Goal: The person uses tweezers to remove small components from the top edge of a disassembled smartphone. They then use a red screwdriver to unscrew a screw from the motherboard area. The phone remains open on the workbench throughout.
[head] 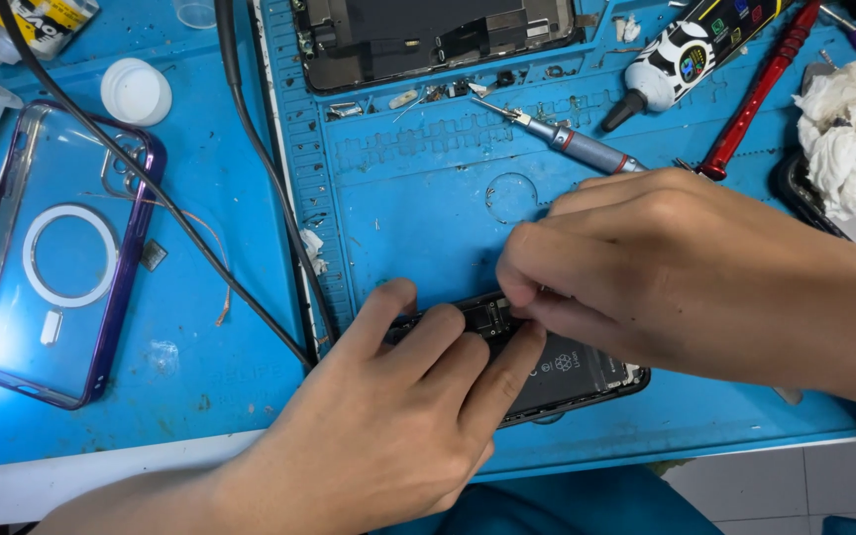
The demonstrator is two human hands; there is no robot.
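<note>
Both hands [507, 347] cover most of the opened phone [567, 372] — fingertip contact hidden (second phone [428, 40] cropped).
</note>
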